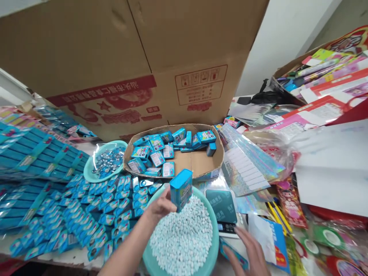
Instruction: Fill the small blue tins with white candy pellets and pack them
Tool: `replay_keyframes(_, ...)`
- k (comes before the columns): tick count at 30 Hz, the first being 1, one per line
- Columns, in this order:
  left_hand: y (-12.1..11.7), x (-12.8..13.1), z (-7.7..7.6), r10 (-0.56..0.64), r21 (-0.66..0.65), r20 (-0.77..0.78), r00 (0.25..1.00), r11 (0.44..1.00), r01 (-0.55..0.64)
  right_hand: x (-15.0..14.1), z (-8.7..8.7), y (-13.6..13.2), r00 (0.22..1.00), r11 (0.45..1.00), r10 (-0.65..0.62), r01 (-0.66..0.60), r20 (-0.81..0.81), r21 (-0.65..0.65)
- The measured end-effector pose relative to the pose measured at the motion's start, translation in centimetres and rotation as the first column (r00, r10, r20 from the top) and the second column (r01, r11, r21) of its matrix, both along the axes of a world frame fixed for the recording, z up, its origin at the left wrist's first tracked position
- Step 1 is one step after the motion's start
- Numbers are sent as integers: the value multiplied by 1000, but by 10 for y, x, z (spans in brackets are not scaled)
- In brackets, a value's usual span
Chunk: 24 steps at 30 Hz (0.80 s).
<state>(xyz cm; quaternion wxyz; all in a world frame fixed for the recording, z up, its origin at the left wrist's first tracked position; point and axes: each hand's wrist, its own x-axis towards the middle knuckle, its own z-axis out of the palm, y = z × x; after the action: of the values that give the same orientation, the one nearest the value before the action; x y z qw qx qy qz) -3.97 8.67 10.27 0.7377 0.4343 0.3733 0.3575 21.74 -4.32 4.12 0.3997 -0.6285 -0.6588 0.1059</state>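
Observation:
My left hand is closed round a small blue printed carton, held upright above the teal bowl. Small pale white-and-blue candies fill that bowl. To the bowl's right, my right hand has its fingers apart and holds nothing visible. It hovers beside a flat blue packet, partly covered by the fingers; whether they touch it I cannot tell. Just beyond these fingers is a digital scale with a dark teal plate. Behind the bowl, a cut-down cardboard tray holds several similar blue cartons.
Many small blue cartons lie in rows at the left, beside stacked blue packaging. A smaller teal bowl contains shiny bits. A large cardboard box stands behind. Holographic sheets, yellow pens and tape rolls crowd the right.

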Motion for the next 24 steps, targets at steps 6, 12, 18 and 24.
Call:
replay_keyframes(6,-66,19,-19,147,-571,374,916,815,103,-27,56,44,956,948,295,-291,-11,128)
replay_keyframes(12,-92,27,-2,128,-700,73,989,713,-41,-51,38,40,777,778,627,-628,60,-9)
replay_keyframes(18,-84,2,-39,149,-55,-588,795,973,-224,-45,30,30,837,892,252,-396,-485,-219)
replay_keyframes(24,-45,24,-105,339,371,-908,244,924,97,-29,19,12,798,867,-140,-187,-586,-462)
